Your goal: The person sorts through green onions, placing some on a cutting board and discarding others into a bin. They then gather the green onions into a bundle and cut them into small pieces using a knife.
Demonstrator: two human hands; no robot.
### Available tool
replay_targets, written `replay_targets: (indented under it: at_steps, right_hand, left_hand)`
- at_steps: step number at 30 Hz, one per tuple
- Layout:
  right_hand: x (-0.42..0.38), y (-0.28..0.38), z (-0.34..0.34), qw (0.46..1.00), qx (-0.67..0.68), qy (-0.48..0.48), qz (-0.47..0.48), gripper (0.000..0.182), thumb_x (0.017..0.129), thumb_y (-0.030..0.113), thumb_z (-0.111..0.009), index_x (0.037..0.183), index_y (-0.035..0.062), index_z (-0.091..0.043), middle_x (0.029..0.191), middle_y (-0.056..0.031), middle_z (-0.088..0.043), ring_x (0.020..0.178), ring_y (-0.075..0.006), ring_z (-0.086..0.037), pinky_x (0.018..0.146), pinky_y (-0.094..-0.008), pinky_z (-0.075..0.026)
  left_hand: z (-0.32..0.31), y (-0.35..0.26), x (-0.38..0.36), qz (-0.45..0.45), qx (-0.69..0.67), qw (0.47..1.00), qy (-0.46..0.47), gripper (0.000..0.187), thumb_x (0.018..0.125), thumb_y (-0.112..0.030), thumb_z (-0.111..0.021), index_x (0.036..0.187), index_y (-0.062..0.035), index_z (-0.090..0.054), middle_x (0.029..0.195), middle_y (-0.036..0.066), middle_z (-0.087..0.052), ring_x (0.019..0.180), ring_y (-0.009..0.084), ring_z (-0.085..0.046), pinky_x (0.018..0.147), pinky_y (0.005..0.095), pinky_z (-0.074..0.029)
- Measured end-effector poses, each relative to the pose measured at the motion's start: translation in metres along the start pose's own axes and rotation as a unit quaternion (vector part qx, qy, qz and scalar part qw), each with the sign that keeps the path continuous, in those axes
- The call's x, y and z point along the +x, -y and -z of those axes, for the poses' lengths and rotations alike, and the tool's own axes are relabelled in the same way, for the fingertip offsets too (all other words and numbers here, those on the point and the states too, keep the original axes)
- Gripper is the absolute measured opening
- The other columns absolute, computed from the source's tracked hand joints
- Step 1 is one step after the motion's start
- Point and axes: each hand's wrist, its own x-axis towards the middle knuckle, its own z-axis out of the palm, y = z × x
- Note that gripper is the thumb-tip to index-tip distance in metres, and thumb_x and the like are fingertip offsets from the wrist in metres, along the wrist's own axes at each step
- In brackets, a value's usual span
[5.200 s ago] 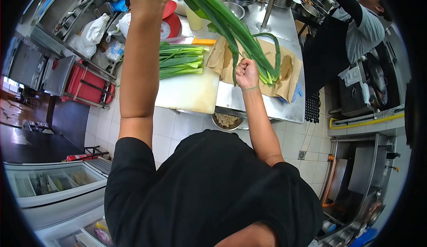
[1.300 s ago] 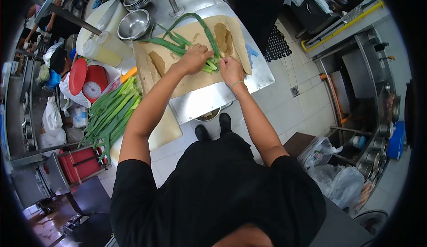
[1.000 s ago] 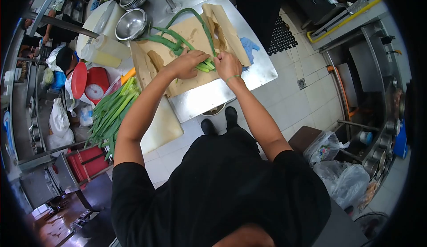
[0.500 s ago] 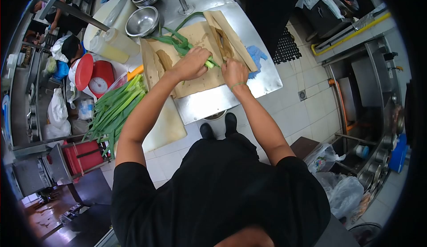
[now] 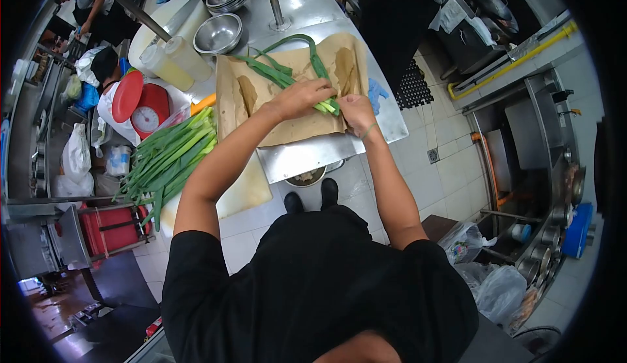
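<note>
My left hand (image 5: 303, 99) is closed over several green onions (image 5: 277, 74) lying on a brown paper sheet (image 5: 281, 134). Their long green leaves stretch toward the back of the sheet, one curving to the right, and the pale ends poke out below my fingers. At those ends my right hand (image 5: 358, 114) is closed in a pinch, its fingertips against the onions; the exact hold is partly hidden. Dark wet stains mark the paper on both sides. A large green onion bundle (image 5: 173, 157) rests to the left on a pale cutting board (image 5: 245, 196).
Behind the paper stand metal bowls (image 5: 218, 34) and squeeze bottles (image 5: 186, 59). A red scale (image 5: 150, 111) sits at the left, with an orange handle (image 5: 203, 104) nearby. A blue cloth (image 5: 377, 94) lies right of the paper. A post (image 5: 271, 0) rises from the steel table (image 5: 294, 164).
The paper's right side, folded up before, now lies flatter. The green onions have shifted right with my left hand, and my right hand has moved slightly right and down, to their pale ends.
</note>
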Motion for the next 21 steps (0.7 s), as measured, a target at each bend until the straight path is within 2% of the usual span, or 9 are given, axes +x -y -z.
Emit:
replay_targets:
  at_steps: [2, 8, 10, 12, 14, 15, 16, 18, 21]
  right_hand:
    - [-0.018, 0.025, 0.009, 0.992, 0.104, 0.044, -0.050, 0.018, 0.084, 0.017, -0.071, 0.078, 0.0017, -0.064, 0.063, 0.0012, -0.057, 0.054, -0.0053, -0.048, 0.046, -0.0232, -0.036]
    - [-0.023, 0.024, 0.012, 0.984, 0.135, 0.107, -0.051, 0.019, 0.094, 0.020, -0.058, 0.086, 0.0036, -0.064, 0.065, 0.0050, -0.051, 0.051, -0.0035, -0.040, 0.044, -0.0211, -0.029]
    - [-0.020, 0.009, 0.005, 0.984, 0.140, 0.105, -0.039, 0.021, 0.098, 0.022, -0.053, 0.091, 0.0053, -0.064, 0.064, 0.0073, -0.046, 0.047, -0.0032, -0.035, 0.041, -0.0207, -0.026]
    - [-0.004, -0.031, -0.001, 0.990, 0.102, 0.062, 0.076, 0.023, 0.100, 0.023, -0.049, 0.096, 0.0059, -0.064, 0.069, 0.0066, -0.046, 0.048, -0.0031, -0.035, 0.043, -0.0194, -0.025]
    - [-0.016, -0.023, 0.003, 0.987, 0.120, 0.084, 0.063, 0.019, 0.098, 0.018, -0.048, 0.102, 0.0051, -0.060, 0.074, 0.0038, -0.051, 0.056, -0.0045, -0.039, 0.048, -0.0203, -0.030]
    - [-0.024, -0.016, 0.007, 0.982, 0.154, 0.111, 0.022, 0.017, 0.098, 0.017, -0.047, 0.104, 0.0052, -0.058, 0.073, 0.0036, -0.051, 0.057, -0.0043, -0.040, 0.047, -0.0196, -0.030]
    - [-0.029, -0.009, 0.011, 0.973, 0.186, 0.138, -0.019, 0.016, 0.098, 0.016, -0.046, 0.106, 0.0053, -0.055, 0.073, 0.0033, -0.051, 0.058, -0.0040, -0.042, 0.046, -0.0189, -0.030]
    - [-0.029, -0.004, 0.013, 0.968, 0.191, 0.160, -0.034, 0.014, 0.098, 0.013, -0.044, 0.107, 0.0059, -0.053, 0.075, 0.0025, -0.052, 0.059, -0.0035, -0.043, 0.044, -0.0175, -0.030]
    - [-0.025, -0.002, 0.011, 0.961, 0.212, 0.176, 0.003, 0.015, 0.099, 0.010, -0.044, 0.107, 0.0048, -0.055, 0.083, 0.0031, -0.054, 0.057, -0.0033, -0.040, 0.045, -0.0173, -0.030]
  left_hand:
    - [-0.004, -0.003, 0.004, -0.013, -0.003, 1.000, -0.005, 0.050, 0.071, -0.003, -0.070, 0.119, -0.0100, -0.058, 0.120, 0.008, -0.057, 0.108, 0.0283, -0.059, 0.087, 0.0394, -0.047]
    - [-0.009, 0.014, 0.005, -0.016, -0.004, 0.997, -0.080, 0.045, 0.069, -0.001, -0.071, 0.112, -0.0083, -0.061, 0.111, 0.009, -0.063, 0.104, 0.0304, -0.061, 0.086, 0.0405, -0.048]
    - [0.029, 0.012, 0.014, -0.008, -0.048, 0.976, -0.211, 0.035, 0.073, -0.001, -0.070, 0.107, -0.0072, -0.064, 0.103, 0.011, -0.066, 0.097, 0.0284, -0.064, 0.080, 0.0371, -0.051]
    - [0.081, 0.009, 0.022, 0.050, -0.070, 0.942, -0.324, 0.023, 0.081, -0.007, -0.069, 0.104, -0.0068, -0.066, 0.095, 0.009, -0.068, 0.088, 0.0219, -0.066, 0.073, 0.0331, -0.051]
    - [0.148, -0.006, 0.029, 0.131, -0.101, 0.884, -0.437, 0.014, 0.088, -0.014, -0.069, 0.097, -0.0045, -0.069, 0.082, 0.006, -0.068, 0.072, 0.0145, -0.063, 0.066, 0.0296, -0.050]
    - [0.182, -0.010, 0.029, 0.197, -0.181, 0.848, -0.457, 0.019, 0.092, -0.022, -0.067, 0.100, -0.0048, -0.070, 0.078, 0.001, -0.067, 0.068, 0.0090, -0.059, 0.062, 0.0262, -0.048]
    - [0.215, -0.006, 0.029, 0.162, -0.197, 0.837, -0.484, 0.021, 0.091, -0.023, -0.068, 0.099, -0.0040, -0.071, 0.072, -0.001, -0.065, 0.064, 0.0053, -0.057, 0.059, 0.0227, -0.046]
    - [0.275, -0.007, 0.023, 0.171, -0.191, 0.834, -0.488, 0.019, 0.095, -0.016, -0.061, 0.098, 0.0022, -0.065, 0.080, 0.006, -0.067, 0.061, 0.0067, -0.054, 0.056, 0.0249, -0.045]
    - [0.330, 0.004, 0.022, 0.220, -0.333, 0.779, -0.484, 0.010, 0.094, -0.012, -0.056, 0.087, -0.0055, -0.059, 0.072, 0.005, -0.061, 0.052, 0.0121, -0.054, 0.048, 0.0277, -0.049]
